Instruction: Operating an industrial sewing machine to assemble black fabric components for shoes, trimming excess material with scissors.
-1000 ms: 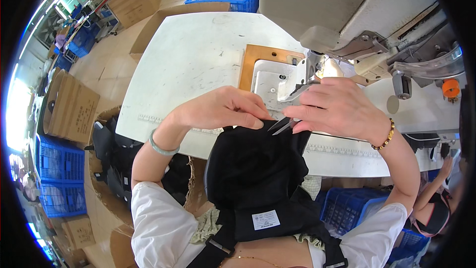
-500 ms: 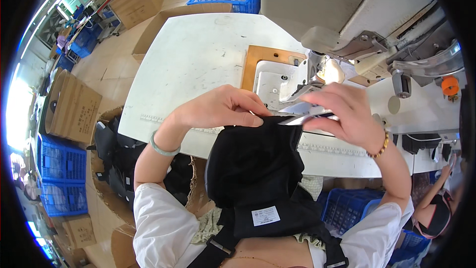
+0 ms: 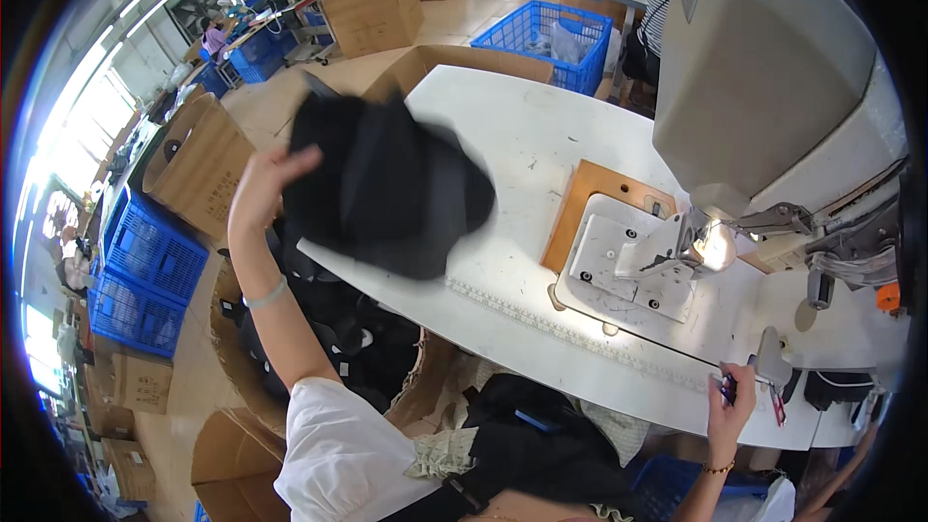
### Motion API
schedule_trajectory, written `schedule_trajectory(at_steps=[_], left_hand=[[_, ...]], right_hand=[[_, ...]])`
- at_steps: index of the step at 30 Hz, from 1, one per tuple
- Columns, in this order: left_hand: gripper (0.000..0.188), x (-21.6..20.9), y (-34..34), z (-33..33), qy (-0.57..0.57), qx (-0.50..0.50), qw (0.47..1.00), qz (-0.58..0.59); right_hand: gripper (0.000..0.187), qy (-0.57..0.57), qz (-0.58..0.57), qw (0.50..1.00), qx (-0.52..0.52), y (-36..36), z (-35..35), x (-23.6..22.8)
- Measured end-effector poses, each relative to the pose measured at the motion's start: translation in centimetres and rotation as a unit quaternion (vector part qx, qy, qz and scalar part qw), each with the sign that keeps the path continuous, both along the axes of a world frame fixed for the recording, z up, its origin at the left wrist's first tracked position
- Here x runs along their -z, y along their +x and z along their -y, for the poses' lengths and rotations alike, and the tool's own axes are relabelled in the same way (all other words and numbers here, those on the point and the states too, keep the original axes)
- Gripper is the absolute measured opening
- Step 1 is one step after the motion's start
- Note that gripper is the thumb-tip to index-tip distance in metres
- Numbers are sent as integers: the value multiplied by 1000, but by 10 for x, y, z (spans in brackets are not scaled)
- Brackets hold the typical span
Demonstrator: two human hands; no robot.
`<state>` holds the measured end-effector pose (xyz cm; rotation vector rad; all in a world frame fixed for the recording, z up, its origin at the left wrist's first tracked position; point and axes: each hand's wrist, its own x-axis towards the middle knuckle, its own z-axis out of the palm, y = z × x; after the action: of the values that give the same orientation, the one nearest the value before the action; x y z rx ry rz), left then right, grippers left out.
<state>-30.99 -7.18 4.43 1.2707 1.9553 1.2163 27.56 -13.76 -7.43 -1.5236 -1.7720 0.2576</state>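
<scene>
My left hand (image 3: 282,179), raised over the left end of the table, grips the edge of a black sewn fabric piece (image 3: 387,193). The piece hangs to the right of the hand and is smeared by motion. At the table's right front edge, my right hand (image 3: 732,411) is closed round small scissors (image 3: 725,387), mostly hidden by the fingers. Beside that hand lies a slim red item (image 3: 778,408). Below the raised piece stands an open carton (image 3: 232,348) holding black fabric pieces (image 3: 358,338).
A sewing machine (image 3: 764,87) with a lit lamp stands over the white table (image 3: 503,164). A ruler strip (image 3: 570,333) runs along the front edge. Blue crates (image 3: 145,271) are stacked at left, and another blue basket (image 3: 580,72) sits behind the table. A person in stripes (image 3: 655,0) is beyond.
My left hand has carried the black fabric piece from my lap up and left, over the table's end. My right hand has drawn the scissors away to the right table edge. The view has shifted left.
</scene>
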Motion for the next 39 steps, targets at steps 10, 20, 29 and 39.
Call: schedule_trajectory(at_steps=[10, 20, 29, 39], left_hand=[[52, 26, -32, -171, 220, 140, 917, 302], [27, 155, -153, 5, 112, -265, 953, 92], [46, 317, -252, 204, -287, -483, 825, -69], [77, 291, -345, 141, -141, -506, 813, -252]], right_hand=[[22, -5, 29, 998, 47, 8, -9, 21], [36, 22, 313, 936, 160, 21, -18, 38], [60, -20, -142, 985, -93, -54, -90, 59], [42, -115, -334, 935, -30, -101, -103, 37]])
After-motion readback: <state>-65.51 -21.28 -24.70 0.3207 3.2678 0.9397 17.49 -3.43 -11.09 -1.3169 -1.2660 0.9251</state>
